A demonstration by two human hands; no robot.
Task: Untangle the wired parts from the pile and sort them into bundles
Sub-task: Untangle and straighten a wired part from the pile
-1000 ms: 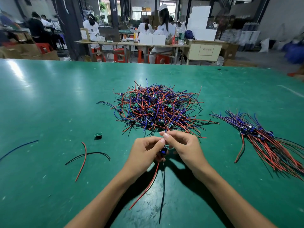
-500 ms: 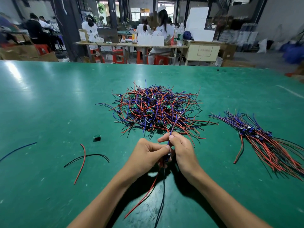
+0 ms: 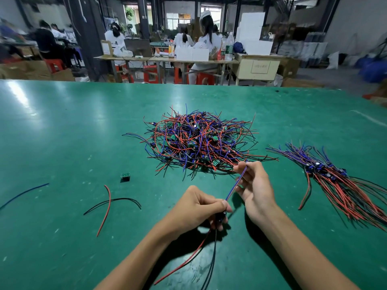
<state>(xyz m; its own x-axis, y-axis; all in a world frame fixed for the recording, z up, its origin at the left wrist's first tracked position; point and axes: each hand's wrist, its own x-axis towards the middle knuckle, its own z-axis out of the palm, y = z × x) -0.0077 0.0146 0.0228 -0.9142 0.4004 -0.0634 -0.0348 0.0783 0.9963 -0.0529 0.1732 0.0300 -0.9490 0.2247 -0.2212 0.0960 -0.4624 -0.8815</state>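
A tangled pile (image 3: 198,142) of red, blue and black wired parts with small green boards lies mid-table. To its right lies a sorted bundle (image 3: 339,181) with its wires lined up. My left hand (image 3: 201,208) pinches the small dark body of one wired part (image 3: 236,186) just in front of the pile; its red and black leads hang down toward me. My right hand (image 3: 254,188) holds that part's blue and red leads near their far tips, stretching them up and to the right.
On the green table (image 3: 62,132), a loose green board (image 3: 125,176) sits left of my hands, near loose red and black wires (image 3: 110,203). A blue wire (image 3: 23,194) lies at the far left. People work at benches beyond the table's far edge.
My right hand has slid up and right along the blue and red leads, away from my left hand, drawing them straight. My left hand has stayed on the part's body.
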